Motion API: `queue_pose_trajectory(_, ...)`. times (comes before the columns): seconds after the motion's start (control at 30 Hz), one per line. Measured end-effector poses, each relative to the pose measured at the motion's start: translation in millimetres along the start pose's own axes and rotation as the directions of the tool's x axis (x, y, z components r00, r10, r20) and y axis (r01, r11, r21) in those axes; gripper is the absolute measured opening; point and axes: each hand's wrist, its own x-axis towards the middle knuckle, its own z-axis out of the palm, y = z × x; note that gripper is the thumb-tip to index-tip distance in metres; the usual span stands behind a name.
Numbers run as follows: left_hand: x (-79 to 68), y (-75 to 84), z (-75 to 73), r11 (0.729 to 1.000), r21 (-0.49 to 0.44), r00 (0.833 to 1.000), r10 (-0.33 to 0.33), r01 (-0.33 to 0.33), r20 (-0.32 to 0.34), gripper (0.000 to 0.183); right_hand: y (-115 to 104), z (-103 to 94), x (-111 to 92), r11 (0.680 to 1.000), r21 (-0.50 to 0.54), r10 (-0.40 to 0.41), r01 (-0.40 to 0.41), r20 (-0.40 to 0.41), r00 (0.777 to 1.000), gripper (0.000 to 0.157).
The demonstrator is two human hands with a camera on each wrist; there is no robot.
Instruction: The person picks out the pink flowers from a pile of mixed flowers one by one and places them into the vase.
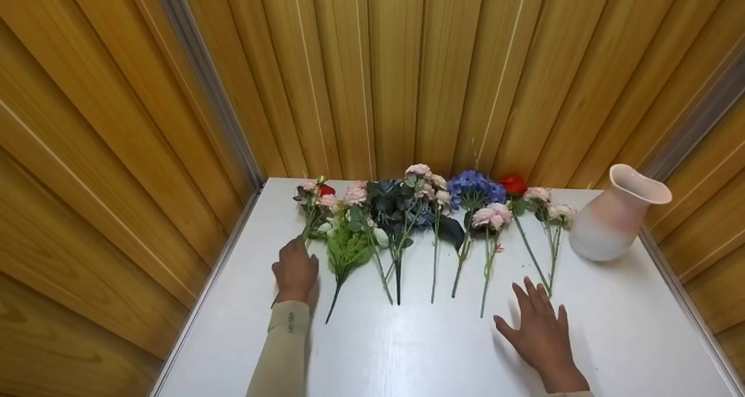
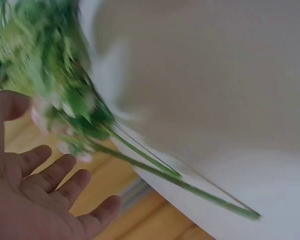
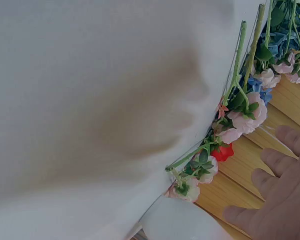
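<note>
At the left of the head view's flower row, the leftmost flowers [image 1: 312, 213] are lying on the white surface [image 1: 396, 350], heads toward its back edge. Left hand [image 1: 295, 270] is hovering at their stems, fingers loosely curved and holding nothing; contact with the foliage: cannot tell. Right hand [image 1: 541, 330] is hanging at lower right of the frame, fingers spread and empty, below the stems of the pink flowers [image 1: 559, 212] beside the vase [image 1: 608, 222].

Handling (judged): the flowers are looking artificial, so probably light, with thin, fairly stiff, springy stems and soft heads that could crush or snag. Best hold: a light pinch on the bare stem, below the leaves. The neighbouring green spray [image 1: 346, 248] is lying close enough to catch. The vase is appearing smooth and perhaps breakable.

Views compared: the head view is giving the whole row, including the blue flower [image 1: 476, 190], and the vase's mouth, but the left hand is covering the lower stems there. The left wrist view, though blurred, is showing long green stem ends running to lower right, apart from the fingers. The right wrist view is showing the right palm side and extended fingers; of the vase, only a pale part is appearing at the bottom edge.
</note>
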Motion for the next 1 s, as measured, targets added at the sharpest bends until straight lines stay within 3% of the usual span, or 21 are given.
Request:
queue_pose_trajectory(0.13,4.3,-24.6,-0.8,0.999,0.007,0.999,-0.033,0.033,0.03,0.052,-6,5.5,-5,1.0,-0.002,-0.003,0.003,0.0,1.0,0.089)
queue_pose_trajectory(0.3,-1.3,-32.1,-1.5,0.998,-0.033,0.997,-0.048,0.05,0.055,0.023,-12,12.2,-10,1.0,0.002,-0.016,0.016,-0.007,1.0,0.086)
queue_pose_trajectory(0.47,-7.8,-26.3,-13.4,0.976,-0.19,0.994,-0.103,0.108,0.036,0.021,-19,14.6,-13,0.999,0.016,-0.028,0.028,0.006,1.0,0.082)
queue_pose_trajectory(0.6,-20.0,-2.8,-26.6,0.925,-0.367,0.994,-0.109,0.094,-0.021,0.023,-25,10.9,-16,0.999,0.025,-0.048,0.048,-0.001,0.999,0.079)
queue_pose_trajectory(0.7,-41.2,32.1,-34.6,0.852,-0.521,0.997,-0.068,0.043,-0.03,0.023,-35,4.3,-19,0.995,0.066,-0.068,0.07,-0.025,0.997,0.073)
queue_pose_trajectory(0.77,-59.0,60.3,-38.4,0.773,-0.634,1.0,-0.019,0.027,0.019,0.024,-47,-2.7,-19,0.988,0.139,-0.071,0.075,-0.027,0.997,0.067)
queue_pose_trajectory(0.83,-77.6,87.9,-38.4,0.676,-0.736,0.996,0.053,0.02,0.075,0.023,-62,-10.6,-18,0.968,0.242,-0.068,0.068,-0.009,0.998,0.059)
queue_pose_trajectory(0.93,-105.9,121.5,-34.8,0.526,-0.847,0.968,0.164,0.076,0.189,0.022,-88,-20.6,-13,0.903,0.426,-0.076,0.048,0.048,0.996,0.047)
queue_pose_trajectory(1.0,-123.2,137.0,-30.5,0.453,-0.884,0.94,0.237,0.119,0.247,0.02,-103,-24.4,-10,0.839,0.543,-0.101,0.04,0.082,0.992,0.044)
